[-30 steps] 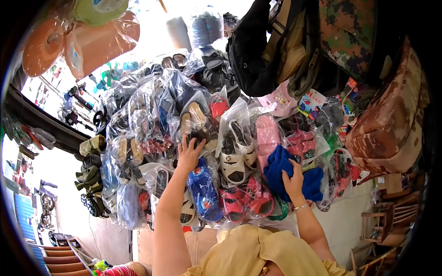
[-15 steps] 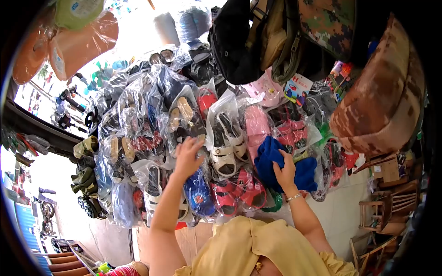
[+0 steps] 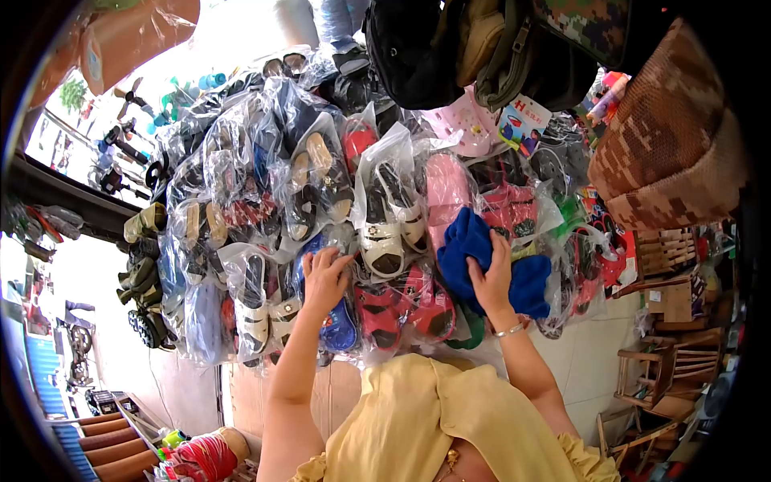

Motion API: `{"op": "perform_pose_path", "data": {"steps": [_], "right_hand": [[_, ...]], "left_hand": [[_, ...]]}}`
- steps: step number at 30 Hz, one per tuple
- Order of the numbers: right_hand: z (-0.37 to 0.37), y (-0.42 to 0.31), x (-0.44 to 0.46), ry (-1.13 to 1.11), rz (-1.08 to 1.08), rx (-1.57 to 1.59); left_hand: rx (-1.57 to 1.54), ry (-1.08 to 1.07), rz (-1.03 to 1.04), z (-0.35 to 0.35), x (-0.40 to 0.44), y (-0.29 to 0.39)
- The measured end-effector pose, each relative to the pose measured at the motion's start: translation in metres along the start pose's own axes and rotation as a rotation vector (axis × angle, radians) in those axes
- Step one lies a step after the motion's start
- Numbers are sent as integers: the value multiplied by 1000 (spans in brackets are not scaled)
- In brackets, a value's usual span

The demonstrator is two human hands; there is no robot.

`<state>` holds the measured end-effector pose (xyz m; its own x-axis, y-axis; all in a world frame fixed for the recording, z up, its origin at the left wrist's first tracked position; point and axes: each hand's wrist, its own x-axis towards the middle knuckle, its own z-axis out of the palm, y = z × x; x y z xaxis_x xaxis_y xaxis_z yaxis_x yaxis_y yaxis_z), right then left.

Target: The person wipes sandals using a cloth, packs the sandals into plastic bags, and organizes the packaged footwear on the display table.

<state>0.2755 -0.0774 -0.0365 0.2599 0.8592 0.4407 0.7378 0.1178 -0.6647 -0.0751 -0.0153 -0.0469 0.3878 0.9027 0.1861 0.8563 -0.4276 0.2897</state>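
My left hand [image 3: 325, 279] rests on the plastic bag around the blue slippers [image 3: 340, 325], its fingers apart. A bunched blue cloth [image 3: 464, 251] is held in my right hand [image 3: 493, 281], over the lower right of the shoe display. Between my hands lie bagged white-and-black sandals [image 3: 383, 247] and, below them, red-and-black sandals [image 3: 430, 301]. Pink slippers [image 3: 446, 186] sit just above the cloth. Left of my left hand is another bagged white pair [image 3: 253, 313].
Dark bags [image 3: 418, 56] hang overhead, and a brown camouflage bag [image 3: 671, 136] hangs at the right. Wooden chairs [image 3: 671, 373] stand at the lower right. A red string spool [image 3: 205, 458] is at the lower left. Orange wrapped items [image 3: 136, 40] hang at the upper left.
My left hand has come down from the tan-soled sandals onto the blue slippers' bag. My right hand still holds the blue cloth. The camera view has shifted.
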Motion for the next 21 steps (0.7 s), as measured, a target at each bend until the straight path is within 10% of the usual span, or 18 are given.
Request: {"op": "perform_pose_path", "data": {"steps": [5,11,21], "right_hand": [[-22,-18,-32,-296,-457,83],[-12,-28,-29,-727,-651,-54],[29,-88,56,-347,-463,344]], "left_hand": [[-382,-200,100,-24,-33,85],[-16,-292,182,-13,-57,101],[-424,25,-159,-82,-23,67]]}}
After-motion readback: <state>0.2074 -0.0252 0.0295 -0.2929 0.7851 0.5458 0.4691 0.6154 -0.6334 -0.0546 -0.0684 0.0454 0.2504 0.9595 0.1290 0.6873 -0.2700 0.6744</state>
